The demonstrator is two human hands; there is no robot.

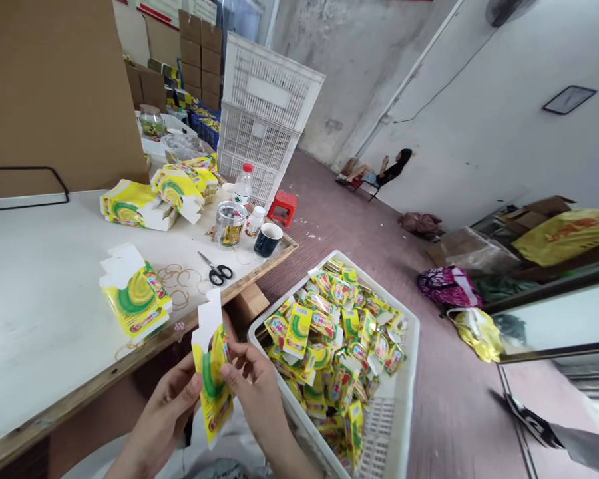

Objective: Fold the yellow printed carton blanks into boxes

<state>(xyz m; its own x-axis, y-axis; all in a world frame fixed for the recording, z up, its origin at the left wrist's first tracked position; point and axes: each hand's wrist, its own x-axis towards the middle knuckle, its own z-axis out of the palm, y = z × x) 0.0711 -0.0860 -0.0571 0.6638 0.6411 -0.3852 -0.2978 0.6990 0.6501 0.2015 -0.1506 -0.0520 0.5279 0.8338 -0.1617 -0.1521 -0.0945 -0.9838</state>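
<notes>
A yellow and green printed carton [211,379] with a white flap sticking up is held in front of me, over my lap. My left hand [177,389] pinches its left edge. From the other side, my right hand [252,376] grips it with thumb and fingers. Left of my hands, a small stack of flat cartons [140,299] lies on the white table [40,279]. Rubber bands [180,279] are scattered beside that stack, close to black-handled scissors [218,271]. On my right stands a white plastic crate [409,386] heaped with folded yellow cartons [324,332].
Bundled cartons [134,203] lie farther back on the table. Near its corner stand a dark mug [268,241], a jar [229,223] and a bottle [243,183]. Tall stacked white crates [264,113] and a red stool [283,206] are behind. A person [387,169] sits by the wall.
</notes>
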